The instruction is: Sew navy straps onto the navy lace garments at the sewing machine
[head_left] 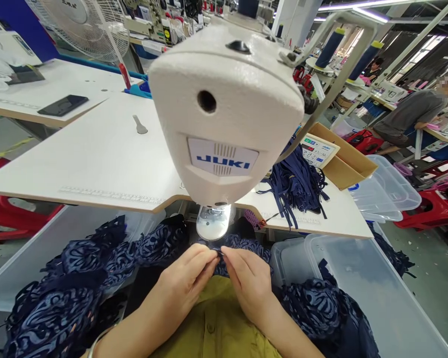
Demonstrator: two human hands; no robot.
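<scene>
My left hand [188,278] and my right hand [250,278] meet in front of my body, fingertips pinched together. Between them is a thin dark strip [219,252], mostly hidden by the fingers. Just beyond it lies navy patterned lace fabric [242,243]; whether the strip belongs to it I cannot tell. Above the hands hangs the head of a white JUKI sewing machine [227,109], its lit lower plate [212,223] close to my fingertips.
Navy lace pieces [59,308] fill the clear bin at left; more lace [321,308] lies in the right bin [373,278]. A bundle of navy straps [296,184] sits on the white table [108,164]. A phone [63,105] lies far left. Another person [406,117] sits at right.
</scene>
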